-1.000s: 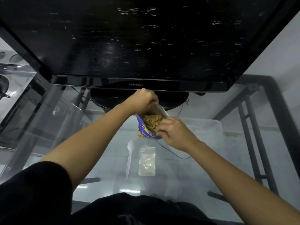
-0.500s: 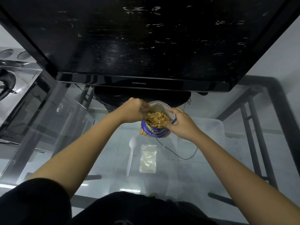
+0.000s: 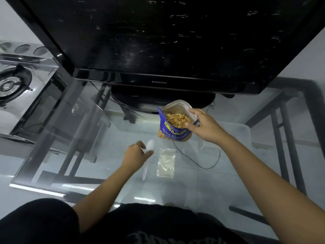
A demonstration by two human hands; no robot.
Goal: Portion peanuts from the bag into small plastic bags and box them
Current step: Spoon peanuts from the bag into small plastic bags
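One open bag of peanuts [image 3: 174, 124] stands on the glass table [image 3: 73, 138] in front of me, just below the base of the one black television [image 3: 158, 41]. The bag is blue with yellow lettering, its top spread wide, and a heap of peanuts [image 3: 176, 119] shows inside. My right hand [image 3: 204, 126] holds the bag at its right edge: the thumb and fingers are curled and pinch the rim, with the fingertips reaching over the opening.

My left hand [image 3: 136, 154] is lower and to the left of the bag, apart from it. It is over the one white plastic spoon [image 3: 148, 155], with the thumb and forefinger bent toward the spoon's neck just below the bowl. The picture is blurred there, so I cannot tell whether the fingers have closed on the spoon or only touch it. The spoon lies on the glass with its bowl pointing away from me and its handle running back toward me.

One small clear plastic bag [image 3: 166, 162] lies flat on the glass just beside the spoon, on its right, and below the peanut bag. It looks flat; I cannot tell if anything is in it.

One thin black cable [image 3: 202, 164] curves beneath the glass to the right of the small bag. One gas stove [image 3: 14, 81] is visible at far left.
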